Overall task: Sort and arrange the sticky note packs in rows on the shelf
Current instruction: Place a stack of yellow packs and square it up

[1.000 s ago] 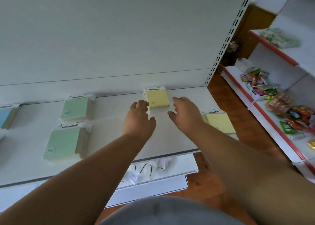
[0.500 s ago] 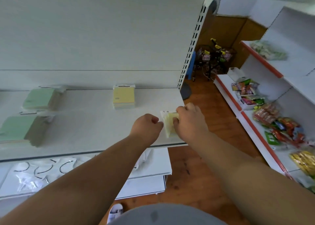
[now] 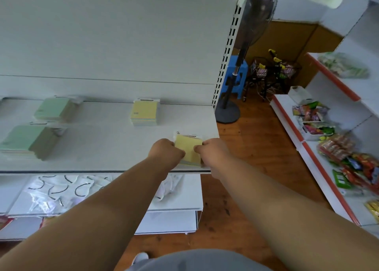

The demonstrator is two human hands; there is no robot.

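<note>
A yellow sticky note pack [image 3: 189, 147] lies near the front right corner of the white shelf [image 3: 106, 145]. My left hand [image 3: 166, 152] grips its left edge and my right hand [image 3: 213, 152] grips its right edge. A second yellow pack [image 3: 144, 113] rests at the back of the shelf, against the rear panel. Two green packs lie to the left, one at the back [image 3: 54, 108] and one nearer the front [image 3: 25, 140].
A lower shelf [image 3: 180, 206] holds clear bags of hooks [image 3: 61, 190]. On the right, a red-edged shelving unit [image 3: 320, 164] carries snack packets. A standing fan [image 3: 235, 69], a blue stool [image 3: 235, 73] and small carts stand on the wooden floor behind.
Both hands left the back yellow pack and moved right to the front yellow pack, closing on its two edges. The view swung to the right.
</note>
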